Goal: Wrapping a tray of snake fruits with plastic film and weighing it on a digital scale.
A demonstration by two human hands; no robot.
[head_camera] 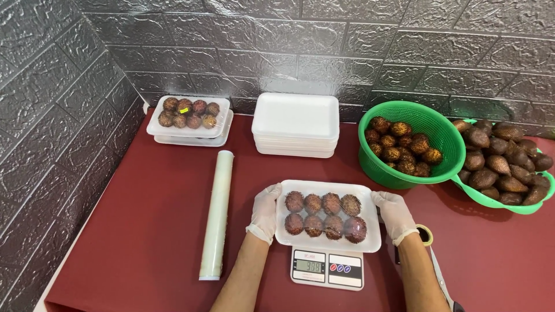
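Grey embossed brick panels [58, 104] wall in the dark red table [150, 231] we work at. At the centre, just below the middle, a white foam tray [370, 231] sits on a small digital scale [327, 269], holding eight spiky reddish-brown fruits [324, 215] in two rows of four. Our left hand [265, 212], gloved in white, clasps the tray's edge at nine o'clock; our right hand [395, 216], gloved too, clasps the edge at three o'clock. Both hands are closed on the tray's sides.

At nine o'clock from the tray lies a roll of clear film [217, 215], running lengthwise toward us. At eleven o'clock, near the wall, a filled tray of fruit [191, 114] rests on another tray. At twelve o'clock stands a stack of empty white foam trays [296, 124]. At two o'clock a green basket [445, 133] holds more spiky fruit, and touching it at three o'clock a second green basket [520, 207] carries dark scaly fruits [500, 164]. Scissors [433, 260] lie just beside our right wrist.
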